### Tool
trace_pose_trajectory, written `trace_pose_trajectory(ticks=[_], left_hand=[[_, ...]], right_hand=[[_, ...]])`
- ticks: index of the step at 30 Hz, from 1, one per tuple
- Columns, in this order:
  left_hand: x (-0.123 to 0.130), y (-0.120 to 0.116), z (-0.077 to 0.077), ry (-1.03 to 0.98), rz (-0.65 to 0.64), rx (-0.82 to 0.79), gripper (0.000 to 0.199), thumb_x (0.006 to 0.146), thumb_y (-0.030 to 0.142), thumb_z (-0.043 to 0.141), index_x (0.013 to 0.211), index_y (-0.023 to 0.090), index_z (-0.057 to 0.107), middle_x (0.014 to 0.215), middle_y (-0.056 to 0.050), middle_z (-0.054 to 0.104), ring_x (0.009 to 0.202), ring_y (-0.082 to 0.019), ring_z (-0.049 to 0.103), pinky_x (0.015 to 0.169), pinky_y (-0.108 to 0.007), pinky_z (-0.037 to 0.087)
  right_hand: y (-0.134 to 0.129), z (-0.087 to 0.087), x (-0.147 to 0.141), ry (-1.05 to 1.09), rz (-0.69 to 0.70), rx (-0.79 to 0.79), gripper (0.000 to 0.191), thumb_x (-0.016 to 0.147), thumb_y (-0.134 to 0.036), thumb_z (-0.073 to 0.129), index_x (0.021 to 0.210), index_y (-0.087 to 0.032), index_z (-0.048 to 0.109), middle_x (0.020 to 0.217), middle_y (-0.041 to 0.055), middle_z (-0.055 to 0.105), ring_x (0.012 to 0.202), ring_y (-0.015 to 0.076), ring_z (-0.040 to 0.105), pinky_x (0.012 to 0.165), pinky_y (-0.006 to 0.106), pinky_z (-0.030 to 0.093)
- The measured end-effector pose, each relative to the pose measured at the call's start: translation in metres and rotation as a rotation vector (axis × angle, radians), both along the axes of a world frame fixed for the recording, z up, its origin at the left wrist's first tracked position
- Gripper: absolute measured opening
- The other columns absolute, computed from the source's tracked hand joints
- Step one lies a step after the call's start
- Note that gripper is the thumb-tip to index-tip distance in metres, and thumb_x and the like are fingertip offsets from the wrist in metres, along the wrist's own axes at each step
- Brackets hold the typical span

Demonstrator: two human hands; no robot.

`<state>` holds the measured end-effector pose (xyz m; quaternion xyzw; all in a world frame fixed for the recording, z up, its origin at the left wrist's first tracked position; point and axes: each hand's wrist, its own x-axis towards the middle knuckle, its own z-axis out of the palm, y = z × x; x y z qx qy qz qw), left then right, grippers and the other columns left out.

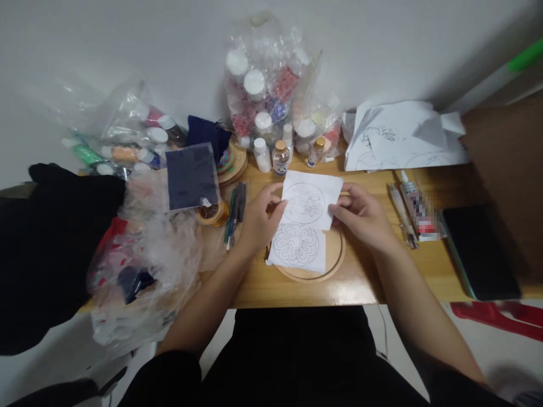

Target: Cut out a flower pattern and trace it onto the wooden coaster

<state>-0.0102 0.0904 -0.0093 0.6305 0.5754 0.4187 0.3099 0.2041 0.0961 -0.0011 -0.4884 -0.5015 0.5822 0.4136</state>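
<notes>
Held up between both hands is a small white paper [309, 199] with a circled floral drawing. My left hand [263, 217] pinches its left edge between thumb and fingers, and my right hand [360, 213] grips the right edge the same way. Below it, partly covered, a second paper [296, 245] shows a round petal pattern. This one lies on a round wooden hoop or disc [336, 254] on the wooden table [356, 288].
Bagged jars [254, 85] and small bottles [280, 157] stand behind. At left are a dark cloth square [193, 176], pens [232, 217] and plastic bags [148, 271]. Folded papers [399, 141], a tube [416, 203] and a phone [481, 251] lie at right.
</notes>
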Motion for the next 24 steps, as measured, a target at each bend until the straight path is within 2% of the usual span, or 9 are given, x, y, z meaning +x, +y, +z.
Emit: trace_pose_trajectory(ticks=[2,5,8,11,15,17,21,24], left_hand=[[-0.001,0.001,0.0,-0.167,0.046,-0.051,0.025,0.08,0.021,0.065,0.105,0.022,0.063,0.074,0.002,0.068,0.071,-0.014,0.064,0.07,-0.027,0.05],[-0.003,0.004,0.0,-0.476,0.106,-0.147,0.027,0.076,0.024,0.07,0.102,0.021,0.062,0.069,0.003,0.065,0.063,-0.012,0.061,0.062,-0.025,0.048],[-0.006,0.007,0.0,-0.655,0.157,-0.195,0.031,0.073,0.027,0.074,0.1,0.021,0.061,0.065,0.004,0.063,0.056,-0.01,0.057,0.054,-0.022,0.045],[-0.007,0.008,0.0,-0.71,0.204,-0.209,0.031,0.072,0.025,0.075,0.1,0.022,0.062,0.066,0.004,0.063,0.053,-0.009,0.056,0.051,-0.02,0.045],[-0.007,0.008,-0.001,-0.708,0.226,-0.222,0.029,0.073,0.021,0.073,0.099,0.021,0.061,0.067,0.004,0.063,0.054,-0.008,0.056,0.051,-0.02,0.045],[-0.007,0.008,-0.002,-0.71,0.22,-0.23,0.025,0.074,0.019,0.072,0.097,0.02,0.06,0.068,0.004,0.063,0.055,-0.008,0.056,0.052,-0.019,0.046],[-0.007,0.008,-0.001,-0.727,0.219,-0.258,0.02,0.076,0.016,0.068,0.093,0.02,0.059,0.07,0.003,0.063,0.056,-0.008,0.056,0.051,-0.02,0.045],[-0.006,0.008,-0.001,-0.73,0.208,-0.281,0.018,0.077,0.015,0.067,0.092,0.021,0.059,0.071,0.003,0.063,0.056,-0.009,0.056,0.051,-0.02,0.046]], right_hand=[[-0.003,0.003,0.001,-0.069,0.043,0.067,0.033,0.077,-0.05,0.068,0.09,-0.021,0.061,0.072,-0.0003,0.064,0.061,0.0113,0.056,0.056,0.025,0.045],[-0.007,0.009,0.004,-0.315,0.114,0.186,0.044,0.088,-0.057,0.052,0.071,-0.018,0.062,0.066,0.0019,0.059,0.062,0.0125,0.053,0.06,0.027,0.043],[-0.009,0.014,0.005,-0.548,0.268,0.341,0.038,0.092,-0.05,0.051,0.078,-0.019,0.068,0.074,0.0035,0.063,0.069,0.0143,0.056,0.068,0.03,0.044],[-0.008,0.011,0.004,-0.67,0.411,0.496,0.035,0.088,-0.051,0.057,0.096,-0.02,0.07,0.089,0.0072,0.067,0.083,0.0194,0.061,0.077,0.034,0.046],[-0.01,-0.001,-0.002,-0.825,0.435,0.639,0.074,0.073,-0.071,0.063,0.123,-0.017,0.061,0.117,0.0156,0.063,0.105,0.0306,0.057,0.087,0.044,0.046],[-0.013,-0.005,-0.006,-0.877,0.431,0.701,0.083,0.073,-0.075,0.059,0.131,-0.016,0.056,0.119,0.0165,0.061,0.104,0.031,0.056,0.086,0.044,0.045],[-0.016,-0.008,-0.017,-0.927,0.412,0.726,0.056,0.092,-0.058,0.047,0.129,-0.018,0.057,0.114,0.0134,0.062,0.099,0.0264,0.055,0.083,0.04,0.042],[-0.016,-0.009,-0.024,-0.957,0.398,0.722,0.055,0.09,-0.057,0.049,0.126,-0.017,0.059,0.113,0.014,0.062,0.096,0.0268,0.055,0.08,0.04,0.042]])
